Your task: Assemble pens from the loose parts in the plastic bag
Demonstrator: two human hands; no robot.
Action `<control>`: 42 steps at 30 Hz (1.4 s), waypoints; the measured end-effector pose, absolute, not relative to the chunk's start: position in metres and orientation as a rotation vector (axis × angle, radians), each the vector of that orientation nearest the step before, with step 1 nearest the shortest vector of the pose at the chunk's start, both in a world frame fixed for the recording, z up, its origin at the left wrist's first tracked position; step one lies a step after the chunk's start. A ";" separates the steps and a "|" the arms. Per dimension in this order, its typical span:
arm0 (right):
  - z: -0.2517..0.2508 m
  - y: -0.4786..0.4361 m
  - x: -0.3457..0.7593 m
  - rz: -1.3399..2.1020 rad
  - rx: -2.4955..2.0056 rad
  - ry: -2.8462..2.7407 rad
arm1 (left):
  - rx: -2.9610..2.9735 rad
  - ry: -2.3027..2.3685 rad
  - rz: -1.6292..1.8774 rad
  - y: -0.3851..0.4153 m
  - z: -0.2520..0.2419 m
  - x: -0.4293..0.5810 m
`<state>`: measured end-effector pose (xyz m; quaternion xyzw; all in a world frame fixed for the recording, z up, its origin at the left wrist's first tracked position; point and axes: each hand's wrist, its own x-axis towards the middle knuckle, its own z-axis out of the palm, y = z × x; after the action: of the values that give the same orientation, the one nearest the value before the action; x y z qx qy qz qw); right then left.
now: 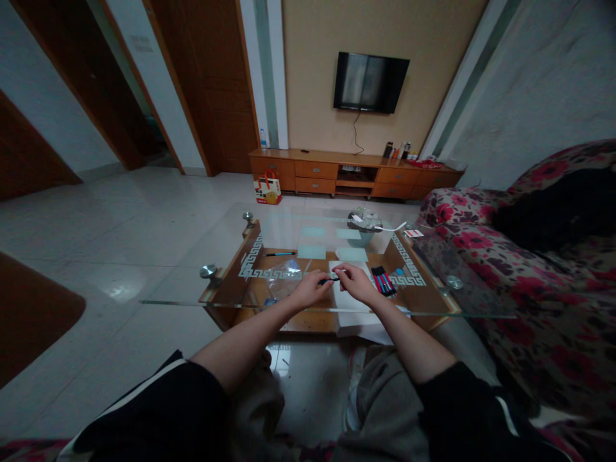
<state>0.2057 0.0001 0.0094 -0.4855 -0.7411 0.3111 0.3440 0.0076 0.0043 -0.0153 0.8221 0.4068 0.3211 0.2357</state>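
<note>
Over the clear glass coffee table (168,292), your left hand (310,290) and right hand (357,283) both pinch one slim dark pen (328,280), its axis lying crosswise between them.

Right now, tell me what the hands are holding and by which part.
One dark pen, held level above the glass table: the left hand grips one end, the right hand pinches the other. Which end is the cap is too small to tell.
</note>
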 end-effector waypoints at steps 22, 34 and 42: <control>0.006 0.002 0.207 0.692 -1.235 -1.946 | 2.244 1.192 0.856 0.005 -0.011 0.007; 0.010 0.002 0.208 0.644 -1.268 -1.945 | 2.250 1.163 0.865 0.007 -0.017 0.007; 0.007 0.003 0.207 0.663 -1.217 -1.966 | 2.251 1.162 0.876 0.006 -0.018 0.006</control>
<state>0.2071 0.0028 0.0067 -0.4722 -0.7626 0.2571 0.3598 0.0057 0.0063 -0.0176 0.8176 0.4220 0.3183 0.2284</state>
